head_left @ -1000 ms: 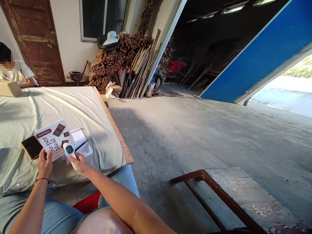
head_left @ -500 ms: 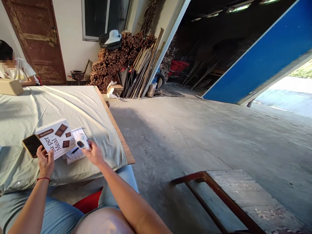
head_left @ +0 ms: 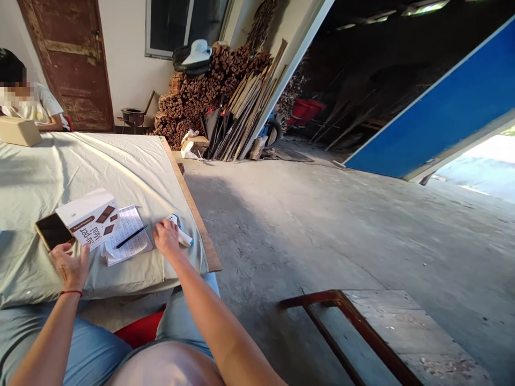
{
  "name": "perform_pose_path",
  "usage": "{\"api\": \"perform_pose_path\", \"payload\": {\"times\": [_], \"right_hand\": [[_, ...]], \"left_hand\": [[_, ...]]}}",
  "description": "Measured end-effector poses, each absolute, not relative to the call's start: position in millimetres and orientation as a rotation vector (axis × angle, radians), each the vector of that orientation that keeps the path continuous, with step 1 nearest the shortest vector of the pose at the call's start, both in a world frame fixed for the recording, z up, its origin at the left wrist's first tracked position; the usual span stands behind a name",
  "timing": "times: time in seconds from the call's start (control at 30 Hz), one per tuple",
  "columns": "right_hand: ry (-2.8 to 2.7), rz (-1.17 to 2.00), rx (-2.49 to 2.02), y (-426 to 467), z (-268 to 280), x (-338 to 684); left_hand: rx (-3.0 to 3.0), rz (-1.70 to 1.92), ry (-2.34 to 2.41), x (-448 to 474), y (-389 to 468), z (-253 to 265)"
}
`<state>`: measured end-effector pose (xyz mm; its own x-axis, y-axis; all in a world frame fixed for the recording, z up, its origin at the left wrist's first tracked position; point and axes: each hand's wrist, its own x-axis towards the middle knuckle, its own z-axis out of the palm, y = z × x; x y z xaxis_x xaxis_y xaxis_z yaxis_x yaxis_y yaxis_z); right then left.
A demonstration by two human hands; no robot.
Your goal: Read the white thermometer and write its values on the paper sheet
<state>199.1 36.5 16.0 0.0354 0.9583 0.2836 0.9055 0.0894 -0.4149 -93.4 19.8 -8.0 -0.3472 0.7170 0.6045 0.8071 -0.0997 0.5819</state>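
My left hand (head_left: 71, 269), a red cord at its wrist, grips the near edge of a white meal box (head_left: 89, 213) printed with chocolate squares; the thumb is in front and some fingers are partly hidden. The box is tilted over a black phone (head_left: 53, 229) with a gold edge. My right hand (head_left: 167, 237) is closed over a white handheld thermometer (head_left: 185, 238) with blue trim, low at the table's right side. Between the hands, a handwritten notebook (head_left: 131, 228) lies with a black pen (head_left: 132, 236) across it.
A cream cloth covers the table (head_left: 120, 161), its wooden edge (head_left: 197, 214) showing at right. Across it, a person (head_left: 42, 107) sits by a cardboard box (head_left: 20, 131). A wooden bench (head_left: 402, 321) stands at lower right. Stacked firewood (head_left: 197, 91) lines the wall.
My right hand has moved right, away from the meal box, and brought the thermometer down to the cloth. The meal box has tipped farther back in my left hand. The view has shifted slightly.
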Motion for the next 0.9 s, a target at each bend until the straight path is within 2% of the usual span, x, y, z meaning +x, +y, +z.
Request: {"api": "perform_pose_path", "payload": {"times": [0.07,0.23,0.43,0.7,0.9], "right_hand": [[-1.97,0.188,-1.727,45.4,17.1,180.2],[-2.077,0.245,-1.768,62.5,18.1,167.6],[-2.259,0.2,-1.606,55.9,10.9,198.8],[-1.452,0.644,-1.333,12.0,-23.4,188.8],[-1.344,0.741,-1.302,2.0,-31.2,176.1]], "left_hand": [[-1.675,-1.422,-1.862,-77.1,5.5,-6.5],[-2.272,-1.055,-1.4,-8.9,-24.5,-12.0],[-2.402,-0.667,-1.47,28.7,-33.6,-13.4],[-2.407,-0.622,-1.494,23.6,-36.4,-13.2],[-2.419,-0.617,-1.516,25.2,-36.2,-10.2]]}}
